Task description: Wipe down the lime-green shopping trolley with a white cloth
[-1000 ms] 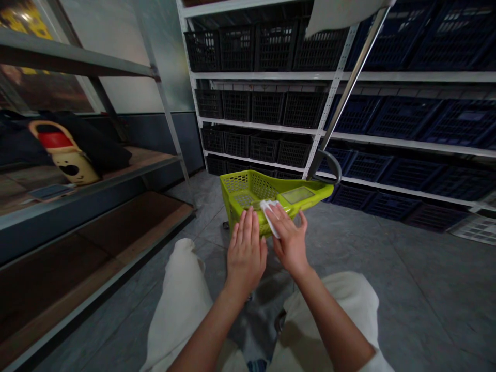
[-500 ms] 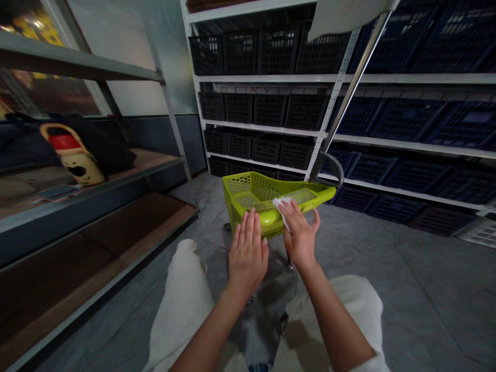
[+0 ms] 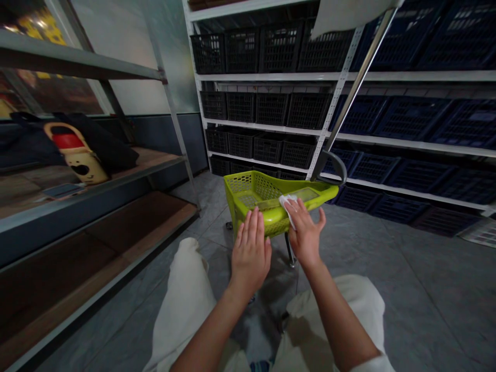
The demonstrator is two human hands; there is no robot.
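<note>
In front of my knees stands a lime-green shopping cart basket point(image 3: 276, 216) with perforated walls, a dark grey handle loop and a metal pole. My left hand point(image 3: 251, 253) lies flat against its near corner, fingers stretched out and holding nothing. With my right hand point(image 3: 307, 232) I press a crumpled white tissue point(image 3: 289, 202) onto the basket's near rim, beside a clear panel point(image 3: 304, 196). The tissue sits under my fingers; the thumb stands out to the right.
White racks point(image 3: 267, 124) with black crates point(image 3: 271, 108) and blue crates point(image 3: 411, 119) line the back. A shelf point(image 3: 155, 163) at left bears a yellow bottle point(image 3: 87, 165) with a red top, a phone point(image 3: 64, 190) and a dark bag point(image 3: 104, 144). The floor point(image 3: 387, 268) is grey tile.
The whole view has shifted slightly. My right hand and the tissue stay on the rim, nearly in the same place, and my left hand still rests on the corner.
</note>
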